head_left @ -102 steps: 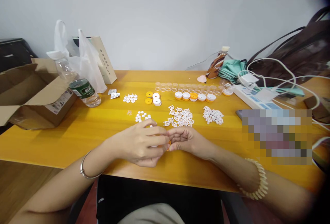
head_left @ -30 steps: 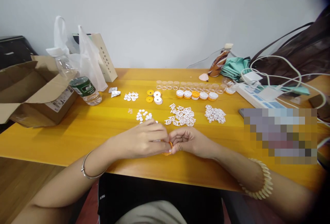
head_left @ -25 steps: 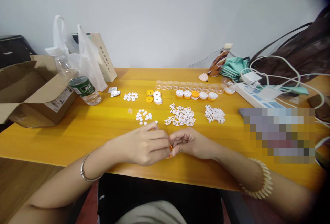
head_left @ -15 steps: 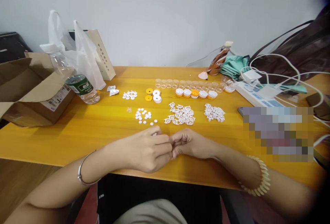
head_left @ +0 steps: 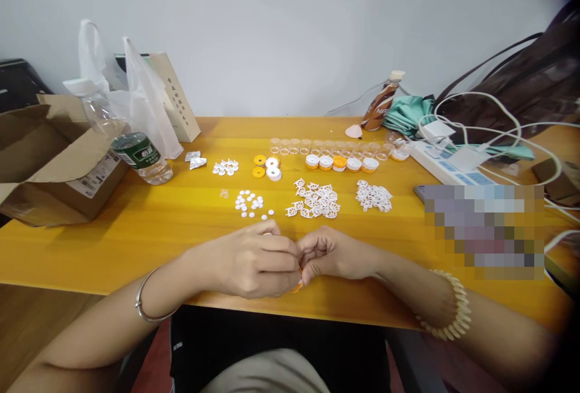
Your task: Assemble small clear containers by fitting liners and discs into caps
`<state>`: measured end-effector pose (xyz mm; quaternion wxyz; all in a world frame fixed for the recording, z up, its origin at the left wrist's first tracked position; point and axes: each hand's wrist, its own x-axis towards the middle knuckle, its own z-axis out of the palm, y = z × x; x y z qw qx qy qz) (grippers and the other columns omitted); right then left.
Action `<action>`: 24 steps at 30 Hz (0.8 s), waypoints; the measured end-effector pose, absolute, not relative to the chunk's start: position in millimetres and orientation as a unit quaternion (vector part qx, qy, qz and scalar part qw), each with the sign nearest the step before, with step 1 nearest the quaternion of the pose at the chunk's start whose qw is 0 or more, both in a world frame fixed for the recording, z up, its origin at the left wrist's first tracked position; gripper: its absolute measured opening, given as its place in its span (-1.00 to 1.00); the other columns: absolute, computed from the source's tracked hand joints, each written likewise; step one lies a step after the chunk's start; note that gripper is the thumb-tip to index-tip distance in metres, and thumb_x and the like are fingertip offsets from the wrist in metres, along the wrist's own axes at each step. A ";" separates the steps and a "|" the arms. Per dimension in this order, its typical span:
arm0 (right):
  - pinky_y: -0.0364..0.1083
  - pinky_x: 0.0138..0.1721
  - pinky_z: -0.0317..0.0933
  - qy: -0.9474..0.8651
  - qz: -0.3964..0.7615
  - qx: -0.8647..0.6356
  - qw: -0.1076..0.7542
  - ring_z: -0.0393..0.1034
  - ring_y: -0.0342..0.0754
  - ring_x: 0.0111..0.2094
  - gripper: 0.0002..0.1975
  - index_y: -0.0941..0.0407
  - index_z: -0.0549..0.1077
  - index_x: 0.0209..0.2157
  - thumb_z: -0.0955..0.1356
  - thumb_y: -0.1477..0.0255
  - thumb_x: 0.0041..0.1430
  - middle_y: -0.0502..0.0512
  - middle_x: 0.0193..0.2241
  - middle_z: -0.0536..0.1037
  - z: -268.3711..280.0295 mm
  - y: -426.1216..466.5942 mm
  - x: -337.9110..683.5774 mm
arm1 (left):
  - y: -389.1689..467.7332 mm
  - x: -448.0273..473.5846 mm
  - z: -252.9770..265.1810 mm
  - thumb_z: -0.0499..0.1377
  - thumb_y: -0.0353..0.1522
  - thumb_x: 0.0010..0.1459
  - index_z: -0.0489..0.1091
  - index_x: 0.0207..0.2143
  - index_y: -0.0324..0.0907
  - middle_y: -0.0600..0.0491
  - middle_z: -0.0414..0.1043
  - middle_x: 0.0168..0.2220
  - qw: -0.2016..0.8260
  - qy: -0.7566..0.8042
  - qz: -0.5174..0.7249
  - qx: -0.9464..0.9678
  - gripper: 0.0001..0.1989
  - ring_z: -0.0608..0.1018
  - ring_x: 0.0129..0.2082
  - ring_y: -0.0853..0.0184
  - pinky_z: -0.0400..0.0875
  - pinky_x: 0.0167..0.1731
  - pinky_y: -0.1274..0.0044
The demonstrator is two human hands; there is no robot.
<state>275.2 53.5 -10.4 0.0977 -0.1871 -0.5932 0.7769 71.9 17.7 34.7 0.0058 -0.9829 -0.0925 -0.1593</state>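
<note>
The left hand (head_left: 251, 263) and right hand (head_left: 338, 253) meet over the front of the counter (head_left: 149, 230), with the orange part (head_left: 298, 288) between them. The left grip is curled closed over it, back of the hand uppermost, so most of the part is hidden. The right grip, thumb against bent fingers, seems to pinch its edge, though only a thin orange rim and a speck of white show there. A bangle (head_left: 138, 304) circles the left wrist, and a beaded bracelet (head_left: 461, 314) the right forearm.

Just beyond the left hand lie scattered white caps (head_left: 254, 203); behind them are white stemmed pieces (head_left: 225, 168) and crumpled foil (head_left: 197, 163). Past the right hand, white frames (head_left: 324, 203) lie in a heap, with a pile of smaller white pieces (head_left: 375, 197) to its right. Behind the frames, orange and white wheels (head_left: 339, 162) form a row of five, the middle one orange on top, and a row of clear cups (head_left: 306, 145) runs behind those. A carton (head_left: 97, 175) and water bottle (head_left: 140, 151) stand at left; a power strip (head_left: 446, 166) lies at right.
</note>
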 end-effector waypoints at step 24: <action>-0.26 -0.31 0.28 -0.568 0.783 -0.191 0.166 0.43 -0.26 -0.42 -0.86 0.20 0.51 -0.35 0.43 0.54 -0.05 -0.02 -0.46 0.56 -7.0 53.2 273.7 | 11.6 65.0 44.0 0.03 -0.44 0.17 0.37 -0.16 -0.20 -0.03 0.45 -0.21 0.034 -0.157 -0.129 -0.979 -0.80 0.41 -0.12 0.27 0.21 -0.18 0.37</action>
